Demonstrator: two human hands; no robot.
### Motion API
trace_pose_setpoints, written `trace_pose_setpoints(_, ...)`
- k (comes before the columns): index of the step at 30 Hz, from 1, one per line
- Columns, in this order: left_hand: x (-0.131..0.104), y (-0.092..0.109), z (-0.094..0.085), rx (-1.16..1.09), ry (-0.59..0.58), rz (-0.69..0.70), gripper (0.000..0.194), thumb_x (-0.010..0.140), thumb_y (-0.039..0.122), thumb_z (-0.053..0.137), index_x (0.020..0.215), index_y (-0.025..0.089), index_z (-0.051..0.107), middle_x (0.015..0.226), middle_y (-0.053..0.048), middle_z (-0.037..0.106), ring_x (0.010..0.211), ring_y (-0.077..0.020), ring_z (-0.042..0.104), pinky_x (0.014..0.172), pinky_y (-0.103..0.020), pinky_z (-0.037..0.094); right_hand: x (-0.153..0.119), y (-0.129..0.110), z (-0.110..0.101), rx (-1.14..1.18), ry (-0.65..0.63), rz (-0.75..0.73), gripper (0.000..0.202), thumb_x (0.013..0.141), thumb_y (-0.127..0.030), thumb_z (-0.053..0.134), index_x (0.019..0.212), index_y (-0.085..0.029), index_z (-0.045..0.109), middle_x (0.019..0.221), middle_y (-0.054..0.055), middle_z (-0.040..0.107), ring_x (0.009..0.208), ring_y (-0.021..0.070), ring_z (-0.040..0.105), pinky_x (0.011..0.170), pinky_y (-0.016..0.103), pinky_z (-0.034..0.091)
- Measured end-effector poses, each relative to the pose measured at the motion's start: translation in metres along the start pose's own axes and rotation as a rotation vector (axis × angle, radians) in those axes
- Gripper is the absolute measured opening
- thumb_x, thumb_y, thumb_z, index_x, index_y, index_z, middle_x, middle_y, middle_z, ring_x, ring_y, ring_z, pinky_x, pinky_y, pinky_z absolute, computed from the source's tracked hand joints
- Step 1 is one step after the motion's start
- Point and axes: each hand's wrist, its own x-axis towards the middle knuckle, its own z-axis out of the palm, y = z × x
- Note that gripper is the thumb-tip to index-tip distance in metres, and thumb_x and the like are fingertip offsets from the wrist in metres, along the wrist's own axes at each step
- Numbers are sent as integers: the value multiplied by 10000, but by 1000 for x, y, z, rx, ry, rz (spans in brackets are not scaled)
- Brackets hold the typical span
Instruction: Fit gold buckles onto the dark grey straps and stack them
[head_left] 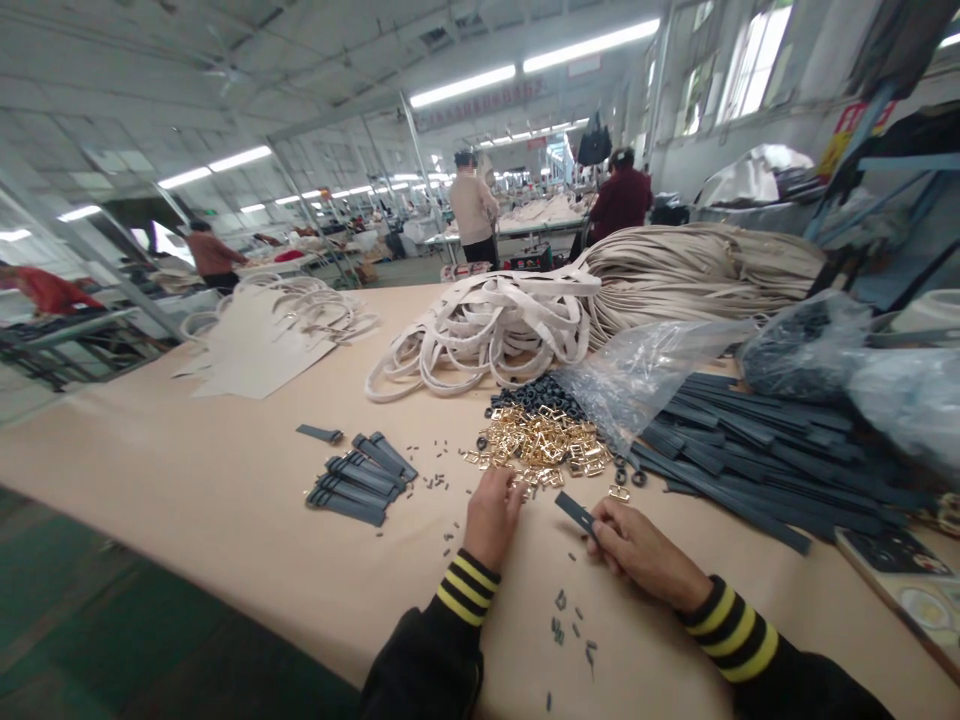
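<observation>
At the far left of my table (187, 465), pale sheets (262, 350) lie flat beside loose cream loops, well apart from my hands, which seems to leave the near side free for small parts. Nearer, short dark straps (356, 485) lie overlapped in a cluster, mostly slanting the same way, with one set apart; I'd judge they are grouped so they don't mix with the loose bits. Small dark pieces (435, 483) are scattered just beside them.

My left hand (491, 520) is at the near edge of the gold buckles (551, 440), fingers bent down toward them; I cannot tell whether they have closed on one. The buckles sit in a heap between my hands and the black rings (536, 395), probably so that both kinds are within easy reach. Behind them, cream straps (487, 335) are piled in loose coils.

My right hand (645, 550) pinches one dark strip (574, 512) near its end between thumb and fingers, its other end sticking out toward my left hand, likely to keep that end free. Beyond, a clear plastic bag (652, 370) partly covers the long dark strips (750, 465), fanned out at my right.
</observation>
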Motion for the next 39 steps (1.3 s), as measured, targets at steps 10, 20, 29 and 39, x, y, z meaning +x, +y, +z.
trace_pose_setpoints(10, 30, -22, -6, 573, -73, -50, 148, 810, 122, 371, 882, 110, 500, 795, -91, 519, 766, -187, 512, 682, -301, 409, 0, 1, 2, 23, -62, -10, 150, 839, -297, 355, 769, -177, 411, 678, 1, 591, 406, 61, 435, 377, 162, 335)
trace_pose_setpoints(20, 29, -18, -32, 540, -50, -72, 213, 759, 22, 355, 852, 111, 524, 771, -86, 583, 747, -171, 560, 684, -271, 419, 5, 7, 1, -160, 45, -82, 182, 784, -325, 412, 735, -162, 476, 690, 30, 579, 594, 147, 531, 527, 232, 406)
trace_pose_setpoints(29, -37, 42, 27, -541, -228, -243, 84, 698, 118, 437, 752, 143, 497, 639, -15, 566, 512, -109, 545, 482, -201, 420, 13, 13, -5, -133, 101, -141, 357, 773, -459, 456, 837, -135, 594, 806, 64, 634, 774, 223, 572, 683, 269, 430)
trace_pose_setpoints(39, -45, 48, 27, -524, -164, -201, 79, 710, 132, 446, 744, 134, 517, 631, -14, 559, 556, -112, 539, 516, -202, 425, -1, -8, -2, -151, 20, -233, 215, 778, -323, 474, 751, -133, 569, 763, 55, 616, 748, 203, 551, 654, 253, 418)
